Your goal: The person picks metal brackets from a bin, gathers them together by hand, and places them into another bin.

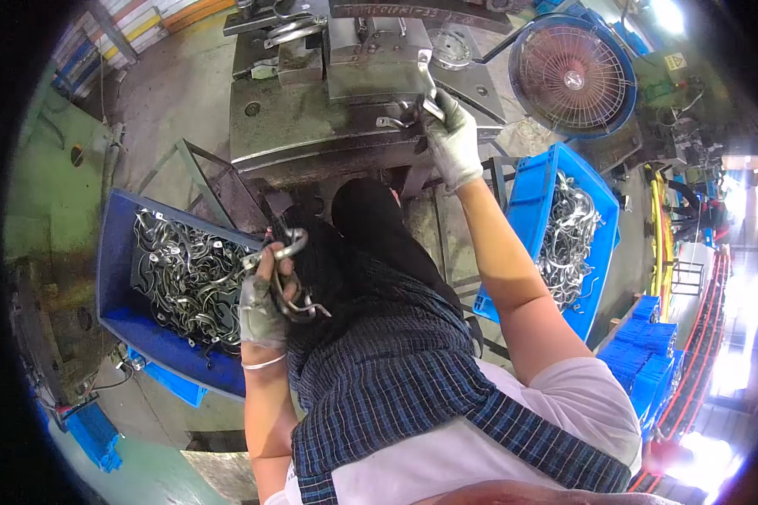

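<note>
My right hand (453, 148), in a white work glove, grips a bent metal bracket (429, 82) over the front of the steel press bed (299, 126). Another small metal bracket (389, 123) lies on the bed just left of that hand. My left hand (264, 305), in a glove with bare fingertips, is closed around several curved metal brackets (290, 244) beside the dark blue bin. Its fingers partly cover the brackets.
At left, the dark blue bin (114, 269) holds a heap of curved metal parts (195, 286). A light blue crate (531, 198) with shiny metal parts (571, 227) stands at right. A large fan (573, 80) is behind it. Die blocks (377, 69) sit on the press bed.
</note>
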A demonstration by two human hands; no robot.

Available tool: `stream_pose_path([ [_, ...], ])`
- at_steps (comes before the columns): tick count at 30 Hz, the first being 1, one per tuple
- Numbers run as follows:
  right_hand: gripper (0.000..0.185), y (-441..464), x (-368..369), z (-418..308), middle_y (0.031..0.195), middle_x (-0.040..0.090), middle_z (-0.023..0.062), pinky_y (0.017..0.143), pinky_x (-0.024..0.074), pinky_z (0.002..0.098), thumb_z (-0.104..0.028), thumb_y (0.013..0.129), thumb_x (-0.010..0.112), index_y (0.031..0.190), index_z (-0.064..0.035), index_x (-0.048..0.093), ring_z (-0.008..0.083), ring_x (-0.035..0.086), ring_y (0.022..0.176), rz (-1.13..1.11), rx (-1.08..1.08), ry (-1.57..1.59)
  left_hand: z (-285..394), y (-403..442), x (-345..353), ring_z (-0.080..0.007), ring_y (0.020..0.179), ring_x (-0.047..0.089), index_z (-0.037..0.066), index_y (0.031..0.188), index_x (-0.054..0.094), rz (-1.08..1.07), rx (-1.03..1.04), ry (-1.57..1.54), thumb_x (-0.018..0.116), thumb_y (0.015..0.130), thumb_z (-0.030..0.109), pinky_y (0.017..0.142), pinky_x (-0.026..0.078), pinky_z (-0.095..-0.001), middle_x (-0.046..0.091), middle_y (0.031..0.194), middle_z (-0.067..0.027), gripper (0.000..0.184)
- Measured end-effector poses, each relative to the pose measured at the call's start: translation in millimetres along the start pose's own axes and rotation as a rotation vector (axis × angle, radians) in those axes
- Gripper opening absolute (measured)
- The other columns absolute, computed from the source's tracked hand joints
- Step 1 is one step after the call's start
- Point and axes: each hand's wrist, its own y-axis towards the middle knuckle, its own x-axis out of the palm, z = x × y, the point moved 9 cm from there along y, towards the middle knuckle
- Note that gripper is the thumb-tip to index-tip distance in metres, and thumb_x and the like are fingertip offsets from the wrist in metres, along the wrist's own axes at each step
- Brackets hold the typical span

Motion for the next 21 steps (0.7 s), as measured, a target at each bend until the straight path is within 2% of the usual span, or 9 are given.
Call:
stream_pose_path([
  [7, 0.018, -4.0, 0.5, -19.2, 0.077, 0.06, 0.0047, 0.062, 0.0423, 0.0215, 0.0, 0.073, 0.057, 0.09, -0.0027, 0.059, 0.0067, 0.053, 0.071, 0.0, -0.074, -0.156, 7.6, 5.0, 20.9, -0.0046, 0.047, 0.036, 0.008, 0.092, 0.054, -0.032, -0.06, 0.036, 0.048, 0.085, 0.031, 0.043, 0.027, -0.0175, 0.046, 0.063, 0.0038, 0.025],
  [8, 0.03, -7.6, 0.3, -39.4, 0.082, 0.061, 0.0095, 0.065, 0.0438, 0.0234, -0.003, 0.066, 0.064, 0.094, -0.0028, 0.057, 0.0119, 0.056, 0.072, -0.042, -0.059, -0.355, 4.6, 7.9, 17.0, -0.0042, 0.048, 0.037, 0.007, 0.089, 0.056, -0.009, -0.106, -0.001, 0.049, 0.085, 0.03, 0.043, 0.027, -0.0172, 0.046, 0.062, 0.0036, 0.024],
  [9, 0.03, -18.5, 5.0, -76.6, 0.087, 0.06, 0.0137, 0.064, 0.046, 0.0281, -0.002, 0.058, 0.063, 0.088, -0.0043, 0.058, 0.0227, 0.059, 0.071, -0.067, -0.338, -0.677, 7.3, 10.7, 14.1, -0.0056, 0.047, 0.038, 0.007, 0.091, 0.054, -0.027, -0.091, -0.006, 0.051, 0.083, 0.029, 0.041, 0.03, -0.0194, 0.047, 0.064, 0.0024, 0.023],
  [11, 0.029, -45.2, 20.0, -114.7, 0.09, 0.059, 0.0133, 0.064, 0.0469, 0.0332, -0.005, 0.055, 0.062, 0.084, -0.0049, 0.058, 0.0312, 0.058, 0.075, -0.305, -0.55, -0.756, 7.9, 16.1, 6.8, -0.0085, 0.045, 0.041, 0.008, 0.095, 0.051, -0.062, -0.069, -0.028, 0.054, 0.081, 0.028, 0.038, 0.036, -0.0239, 0.049, 0.069, 0.0, 0.025],
  [13, 0.034, -61.8, 38.0, -121.9, 0.092, 0.058, 0.0142, 0.065, 0.0468, 0.0351, -0.01, 0.055, 0.062, 0.088, -0.006, 0.059, 0.0324, 0.058, 0.076, -0.595, -0.451, -0.637, 11.4, 19.9, 11.1, -0.0071, 0.045, 0.039, 0.006, 0.092, 0.053, -0.14, -0.04, 0.032, 0.054, 0.081, 0.027, 0.039, 0.034, -0.0195, 0.05, 0.07, 0.0, 0.024],
  [15, 0.042, -77.6, 56.5, -119.2, 0.102, 0.056, 0.0136, 0.068, 0.0471, 0.0349, -0.015, 0.062, 0.063, 0.102, -0.0063, 0.055, 0.0306, 0.058, 0.078, -0.553, -0.424, -0.432, 25.3, 17.7, 34.4, -0.0064, 0.046, 0.039, 0.005, 0.093, 0.054, -0.218, 0.063, 0.138, 0.054, 0.081, 0.026, 0.041, 0.031, -0.0169, 0.05, 0.07, -0.0001, 0.023],
  [17, 0.036, -106.4, 95.9, -82.0, 0.096, 0.057, 0.0143, 0.069, 0.0461, 0.0344, -0.012, 0.067, 0.06, 0.102, -0.0056, 0.055, 0.0303, 0.058, 0.079, -0.831, -0.264, -0.279, 24.8, 21.6, 53.2, -0.0043, 0.047, 0.038, 0.004, 0.097, 0.055, -0.222, 0.008, 0.241, 0.054, 0.082, 0.024, 0.042, 0.028, -0.0146, 0.05, 0.069, 0.0004, 0.025],
  [20, 0.028, -104.1, 89.2, -57.7, 0.085, 0.057, 0.0157, 0.068, 0.045, 0.0328, -0.002, 0.069, 0.054, 0.097, 0.0, 0.054, 0.0294, 0.058, 0.076, -0.883, -0.076, -0.219, 24.5, 16.3, 69.7, -0.0024, 0.046, 0.038, 0.002, 0.101, 0.054, -0.287, -0.064, 0.333, 0.049, 0.084, 0.018, 0.04, 0.026, -0.0148, 0.05, 0.066, 0.0011, 0.024],
  [21, 0.021, -101.7, 77.4, -47.5, 0.079, 0.06, 0.0099, 0.067, 0.0447, 0.0289, -0.006, 0.074, 0.054, 0.094, 0.0012, 0.053, 0.0226, 0.059, 0.076, -0.852, -0.101, -0.322, 24.0, 15.8, 60.6, -0.0023, 0.047, 0.038, 0.002, 0.102, 0.054, -0.241, -0.076, 0.378, 0.049, 0.084, 0.017, 0.041, 0.026, -0.0148, 0.05, 0.066, 0.0011, 0.024],
])
